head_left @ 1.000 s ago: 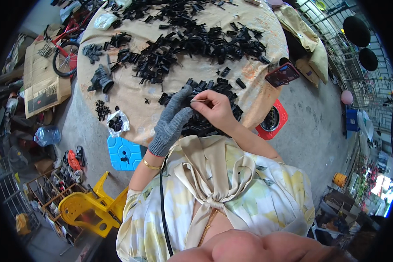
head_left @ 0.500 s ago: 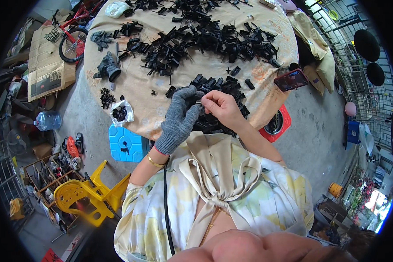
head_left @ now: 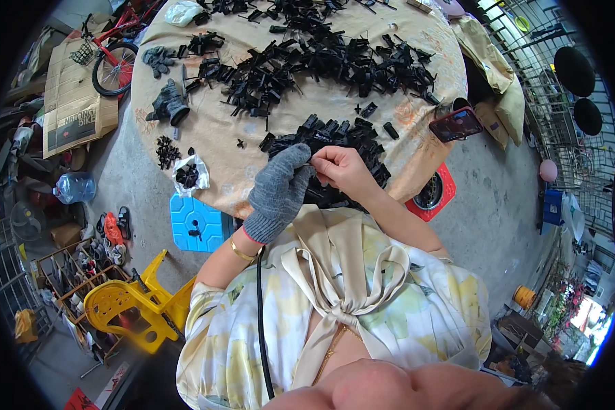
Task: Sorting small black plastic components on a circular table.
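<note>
Hands (head_left: 307,179) (left gloved) on black parts (head_left: 335,140)

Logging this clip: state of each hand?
Left hand: gloved, fingers pinched shut on something, too small to tell.
Right hand: bare, fingertips pinched against the glove's.

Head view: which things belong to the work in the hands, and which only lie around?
In the work:
- left hand in grey glove
- bare right hand
- black plastic parts beneath them
- table

Lying around:
- phone
- blue container
- yellow chair
- bicycle
</note>
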Demonstrator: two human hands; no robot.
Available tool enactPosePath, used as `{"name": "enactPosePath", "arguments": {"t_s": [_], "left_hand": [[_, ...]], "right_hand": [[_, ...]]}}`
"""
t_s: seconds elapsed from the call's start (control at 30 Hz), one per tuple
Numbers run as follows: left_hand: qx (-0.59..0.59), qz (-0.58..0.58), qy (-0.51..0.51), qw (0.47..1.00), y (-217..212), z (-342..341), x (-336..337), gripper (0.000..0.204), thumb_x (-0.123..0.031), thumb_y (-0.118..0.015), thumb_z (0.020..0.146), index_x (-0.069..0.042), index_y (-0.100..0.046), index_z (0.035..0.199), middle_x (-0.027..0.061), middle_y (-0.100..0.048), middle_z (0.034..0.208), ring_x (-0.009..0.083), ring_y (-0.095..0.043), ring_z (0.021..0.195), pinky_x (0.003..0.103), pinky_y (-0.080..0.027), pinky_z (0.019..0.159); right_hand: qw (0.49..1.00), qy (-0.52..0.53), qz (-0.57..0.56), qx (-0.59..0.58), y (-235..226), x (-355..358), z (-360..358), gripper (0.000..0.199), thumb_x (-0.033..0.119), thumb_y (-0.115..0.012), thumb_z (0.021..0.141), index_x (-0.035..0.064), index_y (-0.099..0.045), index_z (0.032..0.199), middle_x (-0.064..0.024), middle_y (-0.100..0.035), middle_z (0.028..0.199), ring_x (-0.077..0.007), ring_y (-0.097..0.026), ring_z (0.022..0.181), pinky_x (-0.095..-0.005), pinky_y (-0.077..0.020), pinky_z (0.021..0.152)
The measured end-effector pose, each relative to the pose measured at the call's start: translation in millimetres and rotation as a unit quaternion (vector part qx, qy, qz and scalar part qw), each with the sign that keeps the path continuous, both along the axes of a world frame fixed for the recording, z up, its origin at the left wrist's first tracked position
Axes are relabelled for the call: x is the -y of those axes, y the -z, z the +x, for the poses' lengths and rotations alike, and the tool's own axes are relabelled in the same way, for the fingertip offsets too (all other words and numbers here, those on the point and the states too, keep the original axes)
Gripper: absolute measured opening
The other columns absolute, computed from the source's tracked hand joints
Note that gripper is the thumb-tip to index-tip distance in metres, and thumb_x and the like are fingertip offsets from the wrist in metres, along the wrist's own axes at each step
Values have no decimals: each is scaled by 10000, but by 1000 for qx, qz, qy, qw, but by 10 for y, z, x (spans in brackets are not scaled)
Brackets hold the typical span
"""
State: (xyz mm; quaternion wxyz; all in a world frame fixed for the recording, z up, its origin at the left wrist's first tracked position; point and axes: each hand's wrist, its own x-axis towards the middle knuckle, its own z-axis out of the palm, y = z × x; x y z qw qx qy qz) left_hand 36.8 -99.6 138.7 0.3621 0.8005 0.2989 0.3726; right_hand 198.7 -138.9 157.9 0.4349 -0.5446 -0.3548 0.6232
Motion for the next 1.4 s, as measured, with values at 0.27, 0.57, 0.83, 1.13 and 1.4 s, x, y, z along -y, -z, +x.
{"name": "enactPosePath", "arguments": {"t_s": [0.27,0.57,0.83,1.13,1.4], "left_hand": [[354,-476,37,804,-177,3,-110,407,-41,-491,858,-31,-362,1244,163,-507,1133,248,-542,1012,350,-455,885],[279,-639,137,704,-195,-59,-29,439,-74,-517,850,-31,-382,1265,92,-500,1165,180,-524,1033,339,-482,855],[105,-381,107,912,-155,-20,108,590,14,-612,778,-25,-339,1300,63,-463,1212,129,-476,1047,265,-424,880],[193,-503,63,840,-201,-13,52,441,-9,-612,790,-34,-427,1189,54,-503,1113,124,-509,980,253,-453,828],[200,-479,58,853,-169,-36,49,349,10,-613,785,-34,-475,1103,58,-534,1059,122,-524,945,249,-463,807]], "right_hand": [[972,12,185,145,6,77,95,112,41,-647,768,14,-582,856,20,-543,692,-11,-454,571,-152,-344,477],[978,40,185,87,-77,92,74,186,53,-712,701,15,-586,832,13,-561,675,-1,-419,534,-168,-346,476],[991,10,103,89,-80,78,10,175,88,-714,722,32,-561,789,24,-579,707,-6,-488,602,-153,-397,545],[998,-26,57,-9,9,111,27,153,132,-554,864,-9,-611,874,14,-565,678,-35,-507,616,-170,-411,564],[997,-41,62,16,-33,89,-14,146,119,-566,849,-15,-623,851,10,-556,636,-37,-491,560,-176,-401,513]]}}
